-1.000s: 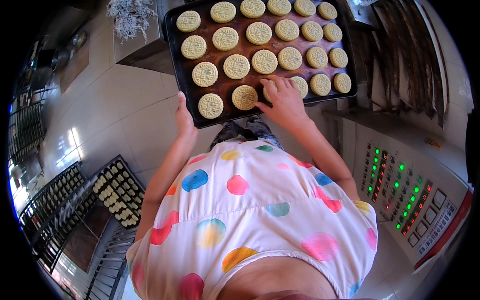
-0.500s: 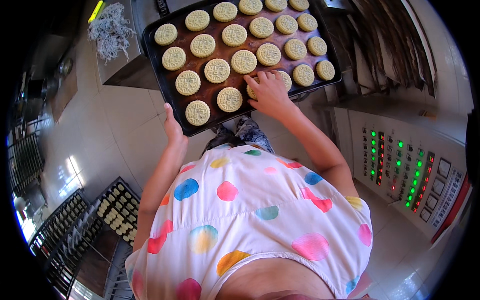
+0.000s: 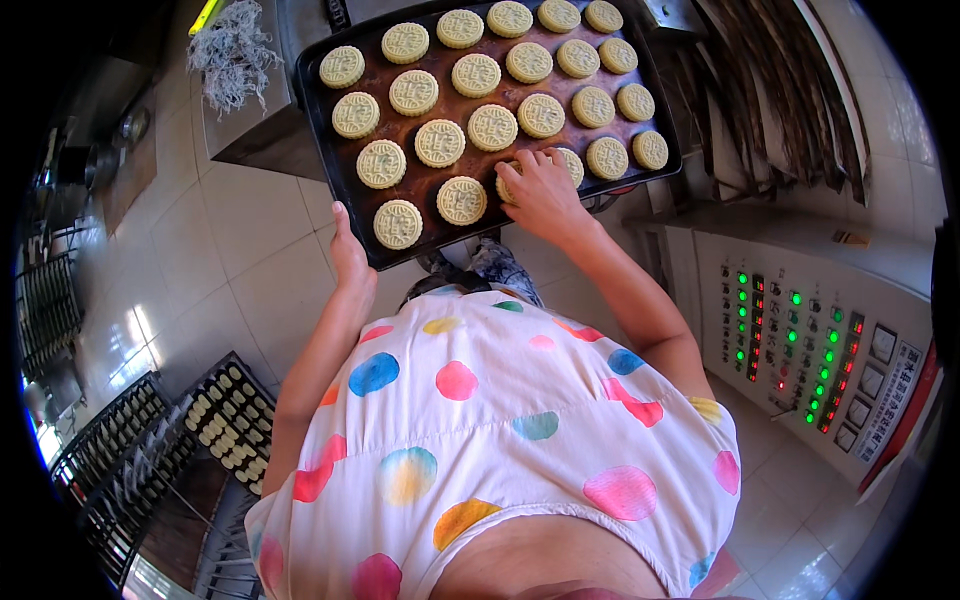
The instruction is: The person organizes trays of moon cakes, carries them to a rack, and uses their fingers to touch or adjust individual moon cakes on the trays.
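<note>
A dark baking tray (image 3: pixel 436 236) carries rows of round, pale yellow mooncakes (image 3: pixel 492 128) with scalloped edges and stamped tops. My left hand (image 3: pixel 349 250) holds the tray by its near left edge; the thumb shows beside the rim, and the other fingers are hidden under it. At the middle of the nearest row, my right hand (image 3: pixel 545 198) has its thumb and fingers curled over a mooncake (image 3: pixel 507 188), covering most of it. Another mooncake (image 3: pixel 573 168) sits partly hidden just right of those fingers.
At the upper left, a metal counter (image 3: pixel 285 142) bears a heap of shredded grey strands (image 3: pixel 233 56). A control panel (image 3: pixel 797 335) with green and red lights stands to the right. Racks (image 3: pixel 130 470) with trays of small pastries (image 3: pixel 232 422) are at the lower left.
My right hand's fingers have drawn in closer over the mooncake. The tray's left side sits slightly further right in view, and my left hand keeps its place at the edge.
</note>
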The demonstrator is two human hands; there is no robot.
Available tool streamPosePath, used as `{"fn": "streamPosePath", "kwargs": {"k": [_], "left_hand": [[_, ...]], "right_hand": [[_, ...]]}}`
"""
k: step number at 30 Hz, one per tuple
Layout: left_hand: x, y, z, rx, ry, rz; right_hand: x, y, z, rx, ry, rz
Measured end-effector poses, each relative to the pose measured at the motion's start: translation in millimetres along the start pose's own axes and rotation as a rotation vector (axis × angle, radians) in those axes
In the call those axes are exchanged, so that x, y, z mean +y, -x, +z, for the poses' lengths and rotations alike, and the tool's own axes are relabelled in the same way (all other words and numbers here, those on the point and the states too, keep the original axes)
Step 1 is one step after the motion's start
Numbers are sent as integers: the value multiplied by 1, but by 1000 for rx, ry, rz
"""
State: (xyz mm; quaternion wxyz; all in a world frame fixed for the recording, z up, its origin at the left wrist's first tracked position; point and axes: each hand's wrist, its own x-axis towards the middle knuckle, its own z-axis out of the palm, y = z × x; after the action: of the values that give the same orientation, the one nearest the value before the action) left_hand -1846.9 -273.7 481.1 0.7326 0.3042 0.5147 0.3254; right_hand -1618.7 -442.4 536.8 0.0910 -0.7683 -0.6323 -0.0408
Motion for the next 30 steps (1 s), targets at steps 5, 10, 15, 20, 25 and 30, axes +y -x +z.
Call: {"fn": "streamPosePath", "kwargs": {"k": [5, 10, 15, 20, 25, 30], "left_hand": [[-3, -3, -2, -1, 0, 10], [-9, -12, -9, -20, -12, 51], [-3, -6, -2, 6, -7, 44], [-3, -8, -3, 22, -29, 34], [0, -6, -1, 36, -61, 30], [2, -4, -2, 19, -26, 16]], "right_hand": [[0, -3, -2, -55, -12, -41], [-5, -8, -1, -85, 54, -85], [-3, -8, 2, -67, 11, -89], [-6, -10, 1, -53, 28, -133], [-6, -12, 2, -61, 9, -157], [-8, -10, -1, 54, -20, -174]]}}
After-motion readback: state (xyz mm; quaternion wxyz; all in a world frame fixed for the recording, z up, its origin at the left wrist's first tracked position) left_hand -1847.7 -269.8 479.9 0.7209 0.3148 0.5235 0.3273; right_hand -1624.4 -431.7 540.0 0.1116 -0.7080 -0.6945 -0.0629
